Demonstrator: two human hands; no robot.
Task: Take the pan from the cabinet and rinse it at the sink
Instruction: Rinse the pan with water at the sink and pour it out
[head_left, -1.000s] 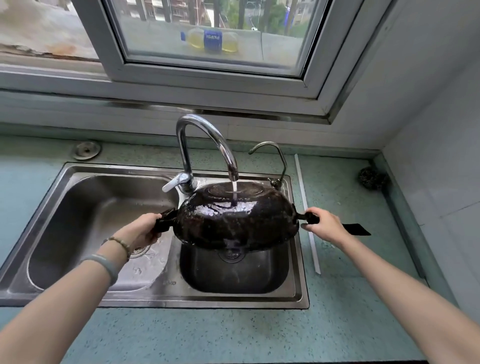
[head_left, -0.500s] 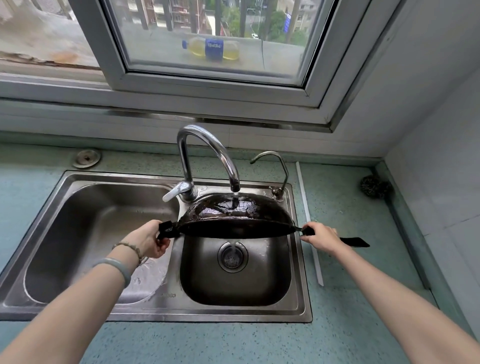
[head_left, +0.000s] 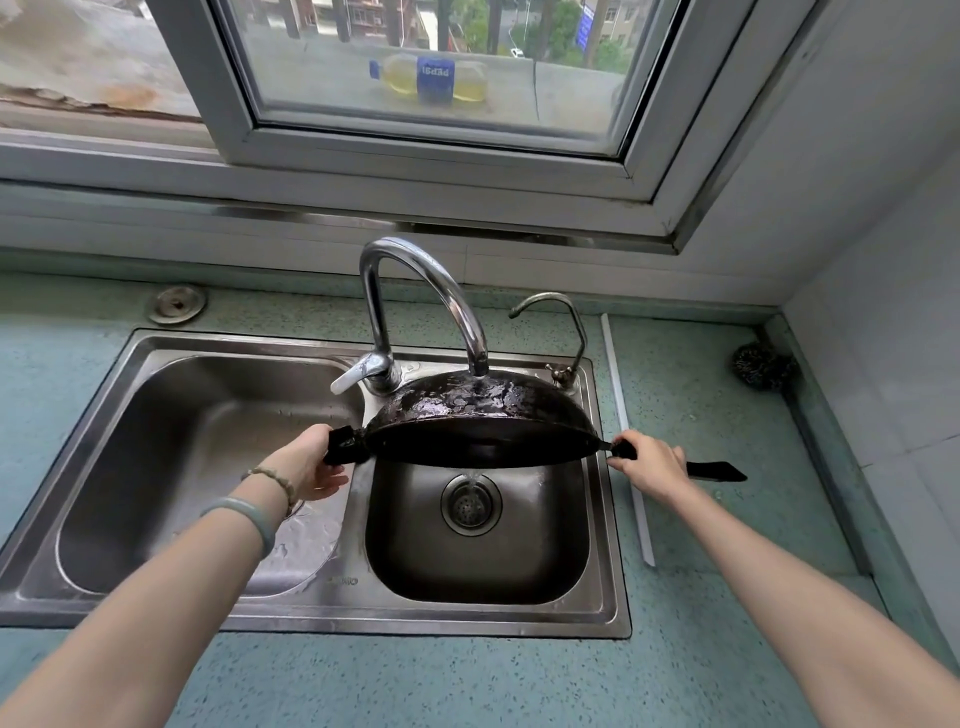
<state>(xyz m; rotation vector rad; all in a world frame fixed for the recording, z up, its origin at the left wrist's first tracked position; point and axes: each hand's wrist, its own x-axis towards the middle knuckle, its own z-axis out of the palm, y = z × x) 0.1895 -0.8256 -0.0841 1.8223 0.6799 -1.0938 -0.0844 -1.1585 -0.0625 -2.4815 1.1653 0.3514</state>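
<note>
Currently the black pan (head_left: 483, 415) hangs in the air between the two hands, over the right basin (head_left: 566, 561) and directly beneath the faucet (head_left: 415, 280) spout. Its long axis runs side to side, from the short helper handle (head_left: 343, 446) to the long handle (head_left: 717, 472). It is turned so that the domed underside faces up and away from the fingers, while the dark mouth faces down and towards the person. The left hand (head_left: 311, 462) wraps closed around the helper handle. The right hand (head_left: 649, 462) clasps the long handle near the bowl, and the handle's flat end sticks out past those fingers over the countertop (head_left: 701, 519). Both hands sit equally near the pan, one at each end.

Water lands on the wet underside just above finger level and falls off the lower rim in a thin stream. Any turning of the pan to rinse the inside would probably pivot about this handle-to-handle line.

Below the fingers, the right basin holds only that stream, which drops onto the drain strainer (head_left: 470, 504). The left basin (head_left: 182, 441), beneath the left wrist, shows just a film of droplets. Far beyond the right fingers, a scouring ball (head_left: 761, 366) sits in the corner.
</note>
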